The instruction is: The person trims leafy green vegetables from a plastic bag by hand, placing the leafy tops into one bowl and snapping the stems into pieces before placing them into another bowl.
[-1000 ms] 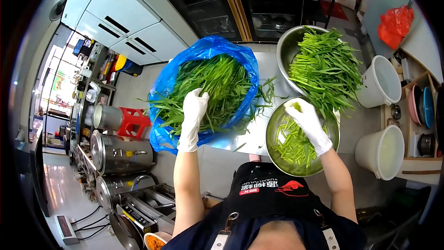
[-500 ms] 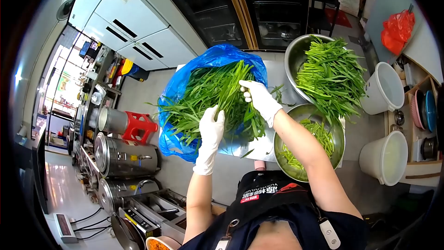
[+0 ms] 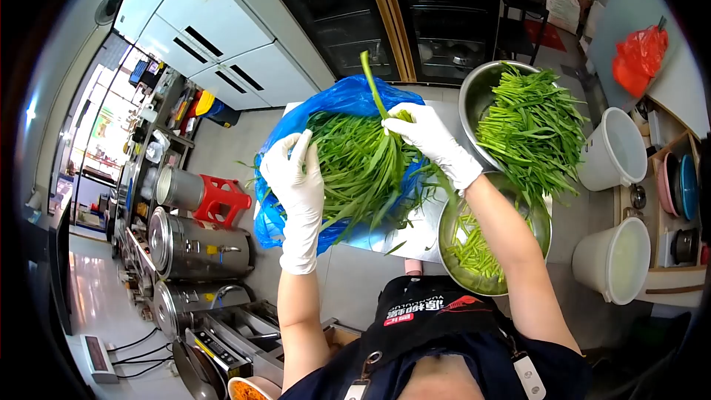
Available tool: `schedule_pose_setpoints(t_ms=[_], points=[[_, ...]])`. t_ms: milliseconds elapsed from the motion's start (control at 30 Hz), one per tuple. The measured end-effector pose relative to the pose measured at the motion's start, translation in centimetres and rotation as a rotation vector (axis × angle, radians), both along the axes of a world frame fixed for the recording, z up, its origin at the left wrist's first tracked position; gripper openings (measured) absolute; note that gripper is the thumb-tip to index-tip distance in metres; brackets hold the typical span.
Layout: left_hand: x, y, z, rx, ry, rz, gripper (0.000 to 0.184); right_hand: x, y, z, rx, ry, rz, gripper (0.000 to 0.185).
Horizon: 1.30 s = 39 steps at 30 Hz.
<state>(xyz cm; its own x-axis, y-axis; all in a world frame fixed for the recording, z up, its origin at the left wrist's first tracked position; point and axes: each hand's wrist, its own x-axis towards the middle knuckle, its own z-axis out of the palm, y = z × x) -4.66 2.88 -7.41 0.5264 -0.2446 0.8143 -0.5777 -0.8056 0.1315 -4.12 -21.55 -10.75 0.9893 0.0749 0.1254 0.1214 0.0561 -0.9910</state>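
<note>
Leafy green stalks (image 3: 348,167) fill a blue plastic bag (image 3: 272,228) on a metal table (image 3: 415,235). My right hand (image 3: 424,133), in a white glove, is closed on a few green stems (image 3: 372,87) that stick up above the bag. Over the left side of the bag is my gloved left hand (image 3: 295,172), its fingers apart and nothing visible in them. Long greens (image 3: 529,122) are heaped in a steel bowl (image 3: 468,104) at the back right. Short cut stems (image 3: 478,252) lie in a nearer steel bowl (image 3: 446,261), partly under my right forearm.
Two white buckets (image 3: 611,261) stand right of the table, beside a wooden shelf (image 3: 670,281). A red stool (image 3: 222,201) and large steel pots (image 3: 200,246) are at the left. White refrigerators (image 3: 215,22) and dark glass cabinets (image 3: 326,15) stand behind.
My right hand has moved from the cut-stem bowl to the bag and now grips raised stems. My left hand has let go of the greens, moved up and left, and opened.
</note>
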Motion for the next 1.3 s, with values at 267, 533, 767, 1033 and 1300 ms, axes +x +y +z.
schedule_pose_setpoints(t_ms=[267, 533, 767, 1033, 1300], points=[[-0.3, -1.4, 3.8, 0.283, -0.093, -0.181, 0.051, -1.8, -0.2, 1.8, -0.387, -0.136, 0.416, 0.027], [0.5, 2.3, -0.7, 0.341, 0.076, -0.184, 0.034, -1.7, -3.4, -0.9, -0.335, -0.178, -0.070, 0.029], [-0.7, 2.3, -1.5, 0.386, 0.062, -0.162, 0.034, -4.0, -2.8, -1.0, -0.643, -0.170, 0.087, 0.021], [-1.3, 1.4, -1.4, 0.351, 0.059, -0.150, 0.036, -3.7, -0.6, -3.1, -0.612, -0.247, 0.159, 0.015], [-1.5, 1.0, -2.3, 0.281, 0.076, -0.178, 0.031, -3.5, -0.9, -4.0, -0.373, -0.041, 0.276, 0.020]])
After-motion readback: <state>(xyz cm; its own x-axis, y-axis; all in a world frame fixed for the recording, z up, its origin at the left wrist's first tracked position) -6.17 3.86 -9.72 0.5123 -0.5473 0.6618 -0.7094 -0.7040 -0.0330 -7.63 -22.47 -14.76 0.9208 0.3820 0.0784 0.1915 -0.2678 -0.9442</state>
